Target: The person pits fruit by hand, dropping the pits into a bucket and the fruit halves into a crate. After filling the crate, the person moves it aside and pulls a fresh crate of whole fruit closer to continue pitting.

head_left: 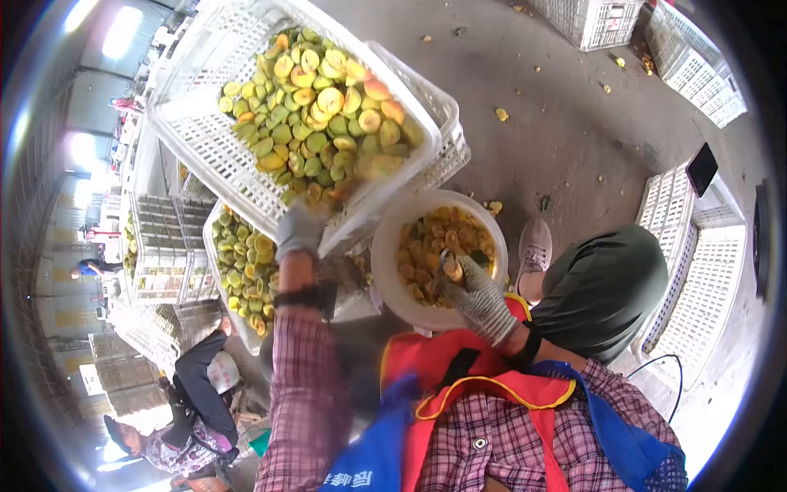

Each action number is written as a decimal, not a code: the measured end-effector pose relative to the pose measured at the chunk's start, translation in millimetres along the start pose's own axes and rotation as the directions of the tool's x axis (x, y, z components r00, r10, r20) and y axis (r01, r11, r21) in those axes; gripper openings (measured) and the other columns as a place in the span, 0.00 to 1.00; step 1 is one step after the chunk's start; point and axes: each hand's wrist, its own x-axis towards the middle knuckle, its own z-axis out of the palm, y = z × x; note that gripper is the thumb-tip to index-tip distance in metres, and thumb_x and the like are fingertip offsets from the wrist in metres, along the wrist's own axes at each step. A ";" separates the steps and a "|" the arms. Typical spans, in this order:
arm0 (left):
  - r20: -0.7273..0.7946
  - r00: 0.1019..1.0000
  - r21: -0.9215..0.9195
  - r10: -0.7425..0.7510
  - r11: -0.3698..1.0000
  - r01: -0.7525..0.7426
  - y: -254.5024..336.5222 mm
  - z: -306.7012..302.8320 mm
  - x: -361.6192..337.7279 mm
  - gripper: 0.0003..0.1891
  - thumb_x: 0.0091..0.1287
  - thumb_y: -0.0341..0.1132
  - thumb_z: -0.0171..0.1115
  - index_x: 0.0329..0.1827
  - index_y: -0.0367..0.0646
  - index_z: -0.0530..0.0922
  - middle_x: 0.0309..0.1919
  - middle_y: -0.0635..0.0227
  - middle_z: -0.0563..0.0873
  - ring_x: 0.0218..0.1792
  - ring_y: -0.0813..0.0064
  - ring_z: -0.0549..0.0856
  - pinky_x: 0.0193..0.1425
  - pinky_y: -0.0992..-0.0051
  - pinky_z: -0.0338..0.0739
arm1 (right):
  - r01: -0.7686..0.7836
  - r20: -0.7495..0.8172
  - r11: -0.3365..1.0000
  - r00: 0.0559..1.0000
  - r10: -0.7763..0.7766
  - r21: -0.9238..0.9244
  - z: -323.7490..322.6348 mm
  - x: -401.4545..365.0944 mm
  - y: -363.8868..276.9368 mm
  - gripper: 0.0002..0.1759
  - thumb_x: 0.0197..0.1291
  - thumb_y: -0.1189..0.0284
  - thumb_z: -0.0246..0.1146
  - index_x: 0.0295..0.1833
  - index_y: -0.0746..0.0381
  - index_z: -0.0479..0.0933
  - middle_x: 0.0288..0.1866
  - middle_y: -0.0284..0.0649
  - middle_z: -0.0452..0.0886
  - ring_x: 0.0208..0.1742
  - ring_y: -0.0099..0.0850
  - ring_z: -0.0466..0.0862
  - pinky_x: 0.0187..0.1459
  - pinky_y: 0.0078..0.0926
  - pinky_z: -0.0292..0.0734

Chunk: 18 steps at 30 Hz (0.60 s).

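My left hand (300, 230), in a grey glove, is at the near edge of a white plastic crate (193, 111) of halved green-yellow fruit (307, 115). Its fingers are smeared by motion near the lowest halves. In a striped glove, my right hand (484, 310) is closed around a small tool with a wooden handle (452, 267); the kind of tool does not show clearly. It sits over the near right part of a white round tub (385, 271), which holds brownish-yellow fruit pieces (428, 238).
Another crate of fruit (246, 262) stands at lower left, beyond my left forearm. White crates (697, 279) are at right, one with a dark flat object (702, 170) on its edge. Fruit scraps dot the floor (525, 82). A seated person (188, 435) is at far left.
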 end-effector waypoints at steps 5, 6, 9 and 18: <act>0.263 0.961 0.173 -0.079 0.984 0.034 -11.8 58.6 52.0 0.31 0.58 0.57 0.64 0.53 0.39 0.79 0.49 0.41 0.82 0.53 0.48 0.82 0.55 0.59 0.76 | -0.120 0.099 0.979 0.989 0.105 0.162 1.3 -5.8 -1.2 0.18 0.61 0.75 0.64 0.56 0.63 0.70 0.45 0.38 0.78 0.47 0.27 0.77 0.49 0.26 0.74; 0.208 0.977 0.156 -0.049 0.988 0.016 -13.7 58.5 47.5 0.28 0.58 0.54 0.65 0.52 0.38 0.79 0.44 0.46 0.85 0.48 0.54 0.85 0.53 0.64 0.77 | -0.146 0.049 0.926 0.989 0.138 0.349 7.0 -10.5 -9.8 0.19 0.61 0.74 0.64 0.56 0.63 0.69 0.43 0.37 0.78 0.45 0.26 0.77 0.47 0.26 0.74; 0.187 0.980 -0.313 0.066 0.950 -0.005 -12.6 43.1 32.9 0.27 0.59 0.51 0.66 0.54 0.39 0.77 0.37 0.55 0.86 0.41 0.65 0.85 0.48 0.69 0.79 | -0.180 0.021 0.927 0.983 0.183 0.330 1.6 -3.7 -10.4 0.18 0.62 0.73 0.63 0.55 0.62 0.68 0.40 0.36 0.77 0.40 0.25 0.77 0.41 0.25 0.74; 0.230 0.760 -0.970 0.608 0.081 0.229 63.6 -12.1 -162.3 0.36 0.64 0.62 0.56 0.65 0.41 0.68 0.37 0.72 0.78 0.37 0.85 0.75 0.32 0.85 0.65 | 0.254 0.329 0.915 0.933 -0.146 -0.315 -0.9 -19.8 -33.9 0.19 0.63 0.60 0.62 0.52 0.63 0.74 0.36 0.51 0.81 0.35 0.50 0.84 0.36 0.38 0.79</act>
